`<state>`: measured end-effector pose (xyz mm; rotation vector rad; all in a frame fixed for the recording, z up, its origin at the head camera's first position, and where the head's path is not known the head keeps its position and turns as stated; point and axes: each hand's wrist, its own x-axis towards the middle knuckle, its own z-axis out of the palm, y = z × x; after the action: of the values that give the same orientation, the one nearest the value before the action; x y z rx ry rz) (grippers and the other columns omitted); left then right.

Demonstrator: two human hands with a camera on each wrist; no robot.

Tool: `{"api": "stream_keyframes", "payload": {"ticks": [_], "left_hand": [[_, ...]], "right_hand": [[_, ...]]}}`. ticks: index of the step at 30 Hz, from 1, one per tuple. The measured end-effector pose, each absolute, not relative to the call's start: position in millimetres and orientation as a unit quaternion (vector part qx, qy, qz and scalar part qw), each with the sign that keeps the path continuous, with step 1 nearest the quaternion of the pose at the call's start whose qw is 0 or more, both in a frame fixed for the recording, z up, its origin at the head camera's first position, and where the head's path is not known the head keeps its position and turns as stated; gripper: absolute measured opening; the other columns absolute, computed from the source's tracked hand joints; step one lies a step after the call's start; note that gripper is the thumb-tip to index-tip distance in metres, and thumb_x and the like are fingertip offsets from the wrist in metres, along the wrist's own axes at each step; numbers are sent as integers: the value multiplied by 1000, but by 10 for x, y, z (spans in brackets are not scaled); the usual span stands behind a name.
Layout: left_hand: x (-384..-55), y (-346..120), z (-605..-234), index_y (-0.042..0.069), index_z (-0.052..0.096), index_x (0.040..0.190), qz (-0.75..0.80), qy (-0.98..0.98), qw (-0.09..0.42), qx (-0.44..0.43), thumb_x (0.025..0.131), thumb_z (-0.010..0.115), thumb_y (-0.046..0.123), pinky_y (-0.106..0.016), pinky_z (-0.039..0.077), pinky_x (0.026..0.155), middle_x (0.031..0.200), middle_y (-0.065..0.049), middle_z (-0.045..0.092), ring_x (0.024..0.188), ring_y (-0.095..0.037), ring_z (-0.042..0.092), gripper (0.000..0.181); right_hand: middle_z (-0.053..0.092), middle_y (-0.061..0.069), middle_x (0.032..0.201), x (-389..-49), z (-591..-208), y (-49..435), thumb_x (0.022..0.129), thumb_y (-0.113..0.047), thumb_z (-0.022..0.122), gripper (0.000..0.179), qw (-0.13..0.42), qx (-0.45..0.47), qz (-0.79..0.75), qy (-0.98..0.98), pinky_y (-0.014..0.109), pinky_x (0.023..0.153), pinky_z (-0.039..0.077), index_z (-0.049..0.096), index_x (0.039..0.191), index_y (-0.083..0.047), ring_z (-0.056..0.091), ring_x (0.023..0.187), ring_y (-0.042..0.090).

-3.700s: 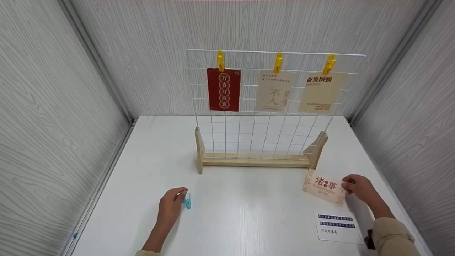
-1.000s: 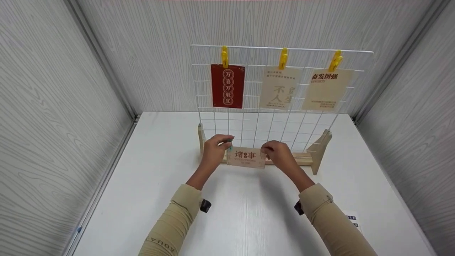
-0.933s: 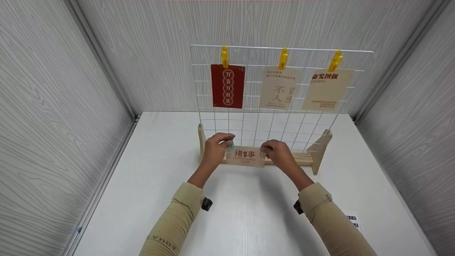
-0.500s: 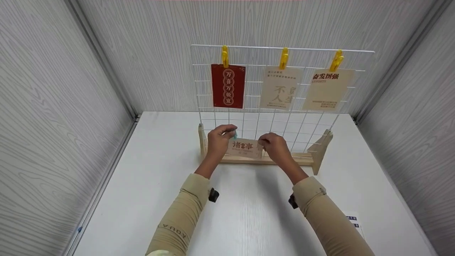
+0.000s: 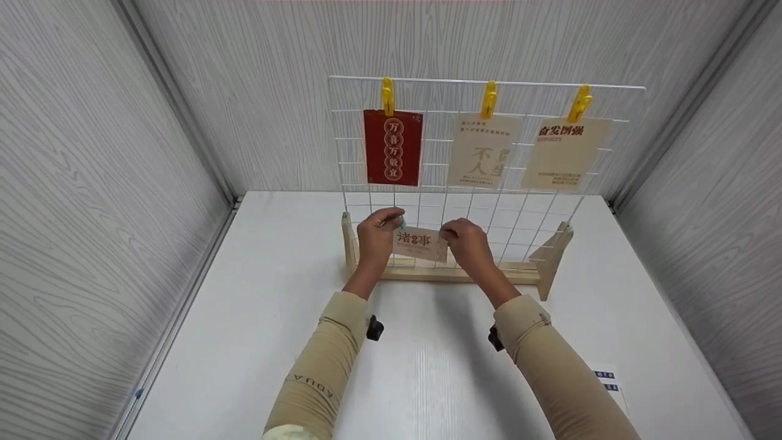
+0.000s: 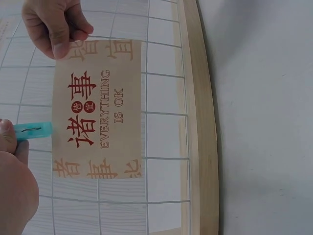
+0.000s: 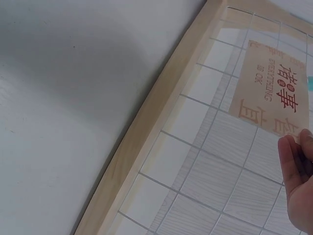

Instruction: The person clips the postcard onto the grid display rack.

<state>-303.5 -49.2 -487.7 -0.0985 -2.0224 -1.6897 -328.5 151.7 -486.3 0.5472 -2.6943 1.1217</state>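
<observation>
My right hand (image 5: 470,245) pinches a corner of a cream card (image 5: 420,245) with red characters and the words "EVERYTHING IS OK". The card is held against the lower part of a white wire grid (image 5: 455,211). My left hand (image 5: 375,239) pinches a teal clip (image 6: 33,130) between thumb and fingers. In the left wrist view the clip's tip lies right at the card's upper edge, near its left side. Only a bit of the clip shows in the head view, where the fingers cover the rest.
Above hang a red card (image 5: 394,153) and two pale cards (image 5: 482,146), each under a yellow clip (image 5: 489,101) on the grid. Wooden feet (image 5: 553,260) and a wooden base bar (image 5: 440,276) carry the grid. Another white card (image 5: 613,391) lies at the right, partly behind my right sleeve.
My right hand has brought the card from the table's right side to the grid, and my left hand has brought the clip there. Over the last second both hands have risen along the grid.
</observation>
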Motion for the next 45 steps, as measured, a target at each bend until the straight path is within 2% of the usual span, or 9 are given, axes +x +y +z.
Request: {"api": "stream_keyframes", "payload": {"ticks": [7,17,26,36,45], "left_hand": [[-3084,-433,-4886,3,75,105,-616,-743,261,-29,92,70,2,-27,57,86,105,-7,75,99,-17,70,15],[-3133,-393,-4925,3,75,104,-611,-741,275,-43,92,69,-1,-27,57,85,104,-8,75,97,-18,70,15],[-3152,-373,-4906,5,76,103,-615,-735,281,-54,92,69,0,-29,58,85,104,-8,75,99,-25,71,14],[-3137,-361,-4916,5,76,103,-607,-745,275,-38,94,67,0,-25,57,83,102,-5,75,95,-14,69,14],[-3141,-341,-4962,4,76,104,-596,-745,296,-52,93,67,-2,-27,58,83,103,-7,75,96,-18,71,15]], "right_hand": [[70,10,96,-3324,-4847,1481,96,-4,67,8,109,185,371,-904,41,81,58,74,97,-2,68,93,24],[70,11,97,-3347,-4859,1431,95,-4,67,9,110,167,375,-905,41,81,59,75,97,-2,69,93,25],[71,12,93,-3380,-4873,1445,94,0,66,10,123,177,371,-903,42,78,58,76,96,-1,69,89,26],[72,10,94,-3391,-4873,1407,94,-5,69,9,128,165,364,-908,41,82,58,77,94,-4,70,92,26],[72,12,97,-3357,-4869,1376,96,-7,67,10,123,155,373,-906,41,81,58,76,98,-2,70,93,26]]}}
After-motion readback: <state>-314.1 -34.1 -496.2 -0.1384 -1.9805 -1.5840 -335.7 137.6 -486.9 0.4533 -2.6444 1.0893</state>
